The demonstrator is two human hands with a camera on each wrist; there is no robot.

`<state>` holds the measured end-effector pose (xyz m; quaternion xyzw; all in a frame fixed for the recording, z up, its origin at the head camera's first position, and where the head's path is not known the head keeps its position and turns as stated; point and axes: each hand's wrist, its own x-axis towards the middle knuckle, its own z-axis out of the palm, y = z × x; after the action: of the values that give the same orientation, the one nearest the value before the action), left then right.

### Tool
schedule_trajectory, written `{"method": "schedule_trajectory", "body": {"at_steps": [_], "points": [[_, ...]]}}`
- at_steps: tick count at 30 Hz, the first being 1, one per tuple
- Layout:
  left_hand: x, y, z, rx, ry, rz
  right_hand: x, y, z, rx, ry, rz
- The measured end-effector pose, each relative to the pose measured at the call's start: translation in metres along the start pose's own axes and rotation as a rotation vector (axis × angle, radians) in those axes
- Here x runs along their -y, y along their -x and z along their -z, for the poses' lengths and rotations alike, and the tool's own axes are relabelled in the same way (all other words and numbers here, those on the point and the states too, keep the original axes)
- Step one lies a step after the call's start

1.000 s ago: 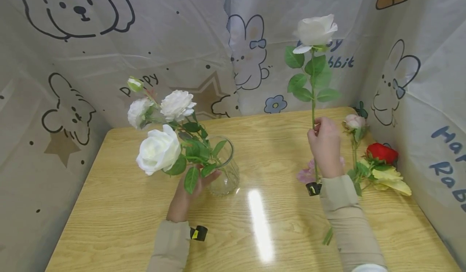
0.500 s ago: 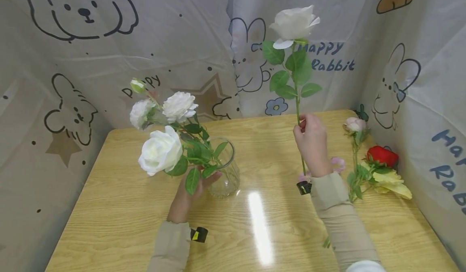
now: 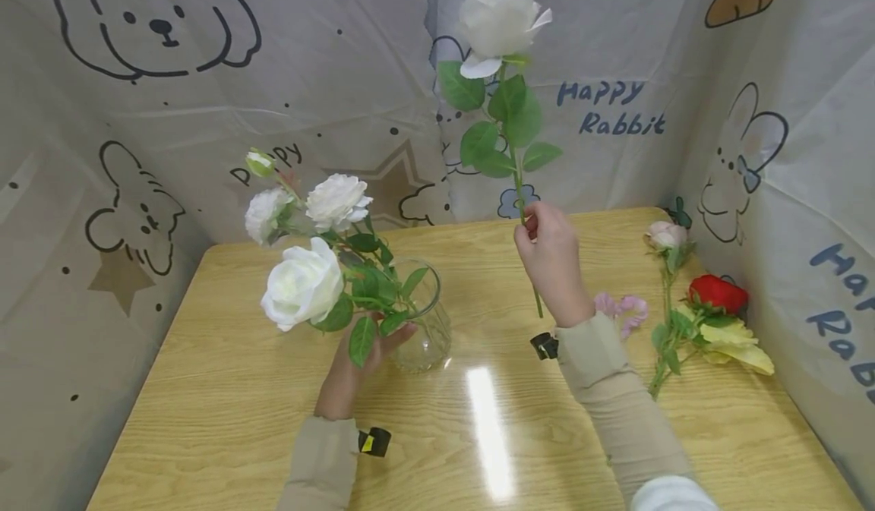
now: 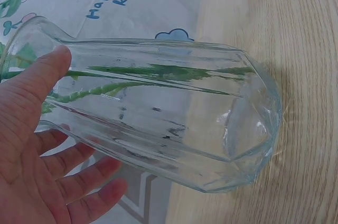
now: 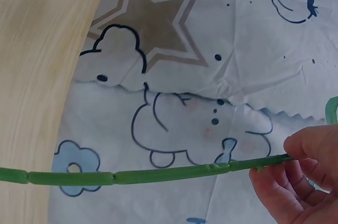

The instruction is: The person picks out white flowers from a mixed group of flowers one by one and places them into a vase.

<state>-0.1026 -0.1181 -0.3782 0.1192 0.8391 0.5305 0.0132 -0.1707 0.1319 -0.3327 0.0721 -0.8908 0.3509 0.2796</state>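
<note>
My right hand (image 3: pixel 552 264) pinches the green stem (image 5: pixel 158 174) of a white rose (image 3: pixel 502 21) between thumb and fingers. The rose stands nearly upright with its bloom high, its bare stem end hanging over the table. At the neck of a clear glass vase (image 3: pixel 425 329) is my left hand (image 3: pixel 357 359), thumb across the glass and fingers curved round its side. The vase (image 4: pixel 174 113) stands on the table, with green stems showing through its wall. Out of it lean white flowers to the left, among them a large white rose (image 3: pixel 302 285) and a ruffled bloom (image 3: pixel 338 201).
On the right of the wooden table (image 3: pixel 239 412) lie a red rose (image 3: pixel 718 293), a yellow flower (image 3: pixel 737 344), a pale pink rose (image 3: pixel 666 234) and a lilac flower (image 3: pixel 630 312). Printed cloth (image 3: pixel 615 10) hangs behind and at both sides.
My right hand has carried the white rose leftward and slightly upward toward the vase, uncovering more of the lilac flower. My left hand has stayed at the vase.
</note>
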Motion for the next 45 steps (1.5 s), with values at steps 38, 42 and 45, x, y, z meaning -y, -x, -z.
{"method": "schedule_trajectory", "body": {"at_steps": [38,42,45], "points": [[0.0,0.002,0.0,-0.004,-0.04,0.035,0.098,-0.011,-0.002,-0.035,-0.221,0.235],[-0.001,0.002,0.0,-0.008,-0.035,0.051,0.106,-0.012,-0.001,-0.038,-0.242,0.263],[-0.001,0.002,0.0,-0.006,-0.045,0.057,0.112,-0.012,0.001,-0.044,-0.253,0.286]]}}
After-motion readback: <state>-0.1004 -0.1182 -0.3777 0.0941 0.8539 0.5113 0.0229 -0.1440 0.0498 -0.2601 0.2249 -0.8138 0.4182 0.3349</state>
